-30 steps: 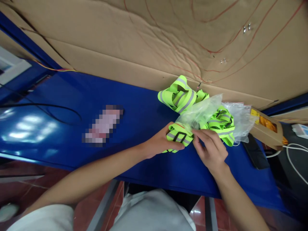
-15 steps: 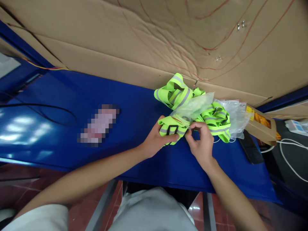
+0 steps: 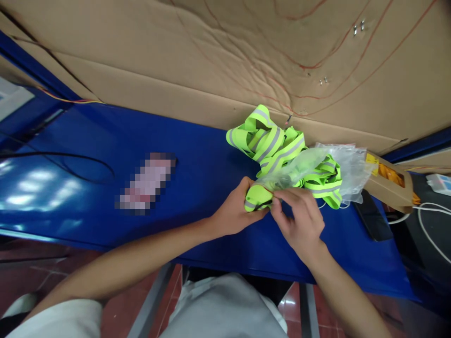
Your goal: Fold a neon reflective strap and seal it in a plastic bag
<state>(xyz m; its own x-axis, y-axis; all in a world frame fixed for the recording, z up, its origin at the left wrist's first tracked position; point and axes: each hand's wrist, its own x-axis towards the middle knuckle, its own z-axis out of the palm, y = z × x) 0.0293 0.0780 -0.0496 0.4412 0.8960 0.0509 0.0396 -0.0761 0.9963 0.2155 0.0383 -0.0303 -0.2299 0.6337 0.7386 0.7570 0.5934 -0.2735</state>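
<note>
My left hand is closed around a folded reflective strap, neon yellow-green with a grey stripe and a black buckle edge showing. The strap's far end lies at the mouth of a clear plastic bag; how much of it is inside I cannot tell. My right hand pinches the bag's edge beside the strap with thumb and fingers. Just beyond both hands lies a loose pile of reflective straps. Another bundle of straps rests right of the bag, partly covered by it.
A stack of clear bags lies at the right, near an open cardboard box with orange contents. A dark phone and white cables are beside it. A blurred-out pinkish item sits on the blue table. Cardboard panel stands behind.
The held strap has turned and moved slightly right, so its buckle now shows edge-on. Both hands are closer together, and the bag has swung lower to the right, uncovering more of the pile.
</note>
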